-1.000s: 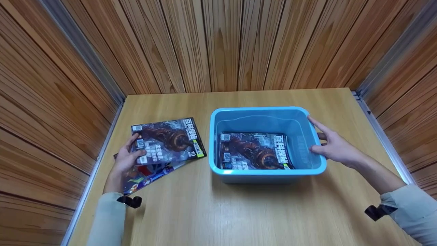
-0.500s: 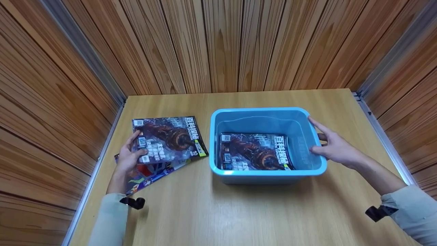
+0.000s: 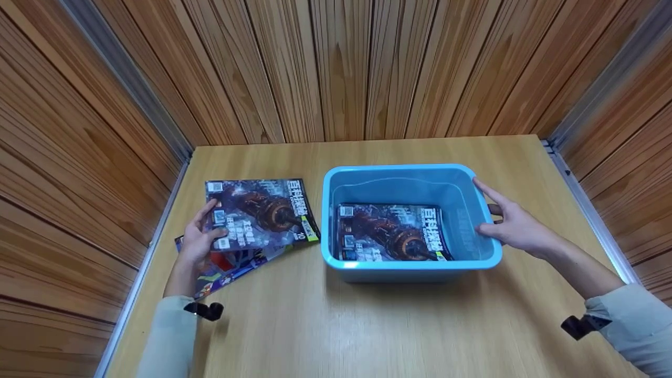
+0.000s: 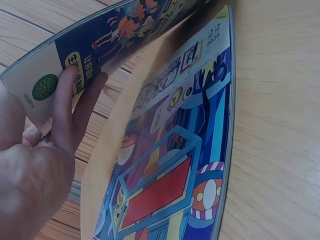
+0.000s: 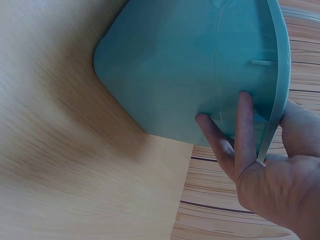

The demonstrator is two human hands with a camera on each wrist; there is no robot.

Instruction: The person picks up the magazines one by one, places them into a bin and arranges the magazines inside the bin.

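Left hand (image 3: 195, 242): pinches top magazine (image 3: 261, 212), its corner raised off a colourful magazine (image 4: 165, 175) on the tabletop (image 3: 315, 325) | Right hand (image 3: 517, 227): fingers (image 5: 245, 132) grip blue bin (image 3: 415, 265) rim | Bin holds another magazine (image 3: 391, 232).

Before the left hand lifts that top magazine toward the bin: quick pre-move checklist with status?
1. Left hand grips the top magazine: ok, thumb on cover, fingers under its edge.
2. Top magazine separated from the lower magazine: ok, edge raised in the left wrist view.
3. Right hand steadies the blue bin: ok, thumb inside the rim, fingers on the outer wall.
4. Room in the bin: ok, one magazine in the bin lies flat.
5. Path between stack and bin: ok, bare table.
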